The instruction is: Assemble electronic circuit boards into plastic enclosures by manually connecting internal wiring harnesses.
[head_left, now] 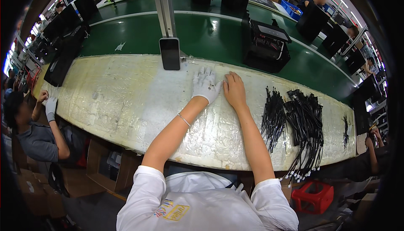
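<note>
My left hand (206, 84), in a white glove with dark smudges, lies flat with fingers spread on the worktop (126, 100), which is covered in wrinkled clear film. Close beside it rests my bare right hand (235, 89), palm down, fingers stretched forward, nothing held. A dark-screened phone (170, 53) leans upright against a metal post just beyond my left hand. To the right of my right forearm lie two bundles of black cables, a thinner bundle (274, 119) and a thicker bundle (304, 121) with white connectors hanging over the near edge.
Past the worktop runs a green conveyor belt (202, 33) carrying an open black case (267, 42). The metal post (165, 8) rises at its near edge. A co-worker (33, 126) sits at the left. Cardboard boxes (107, 168) and a red stool (313, 196) stand below.
</note>
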Motion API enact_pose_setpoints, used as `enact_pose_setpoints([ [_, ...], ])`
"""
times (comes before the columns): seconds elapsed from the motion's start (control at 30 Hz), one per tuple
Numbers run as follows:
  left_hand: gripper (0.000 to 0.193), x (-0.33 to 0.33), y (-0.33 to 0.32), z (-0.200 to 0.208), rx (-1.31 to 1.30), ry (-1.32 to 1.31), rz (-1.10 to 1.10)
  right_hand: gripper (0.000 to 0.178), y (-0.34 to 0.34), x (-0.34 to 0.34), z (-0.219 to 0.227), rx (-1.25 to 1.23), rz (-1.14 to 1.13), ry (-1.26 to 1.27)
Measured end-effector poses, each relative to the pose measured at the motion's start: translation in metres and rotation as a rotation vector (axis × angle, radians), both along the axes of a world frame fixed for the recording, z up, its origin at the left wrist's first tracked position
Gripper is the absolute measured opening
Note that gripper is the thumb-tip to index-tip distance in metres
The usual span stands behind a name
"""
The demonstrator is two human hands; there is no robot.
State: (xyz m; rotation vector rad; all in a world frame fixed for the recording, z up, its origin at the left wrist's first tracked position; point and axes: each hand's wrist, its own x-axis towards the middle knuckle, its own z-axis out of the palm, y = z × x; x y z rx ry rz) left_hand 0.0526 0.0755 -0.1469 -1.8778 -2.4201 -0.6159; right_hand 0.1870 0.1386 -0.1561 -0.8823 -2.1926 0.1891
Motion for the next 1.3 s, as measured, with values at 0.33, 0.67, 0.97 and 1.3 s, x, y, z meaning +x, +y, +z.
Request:
enact_pose_setpoints([
  [0.33, 0.058, 0.009, 0.001, 0.003, -0.020, -0.004, -0.021, 0.022, -0.007, 0.010, 0.011, -0.057, 0.033, 0.104],
  [0.67, 0.063, 0.015, 0.014, 0.006, -0.016, -0.042, -0.069, 0.016, -0.171, 0.049, 0.270, -0.465, 1.593, 0.966],
  [0.97, 0.057, -0.002, 0.012, -0.005, 0.027, 0.056, 0.012, 0.013, -0.190, 0.027, 0.274, -0.685, 1.708, 0.879],
  [1.3, 0.058, -0.005, 0.008, -0.003, 0.032, 0.013, -0.012, 0.011, -0.205, 0.006, 0.278, -0.933, 1.812, 0.727],
])
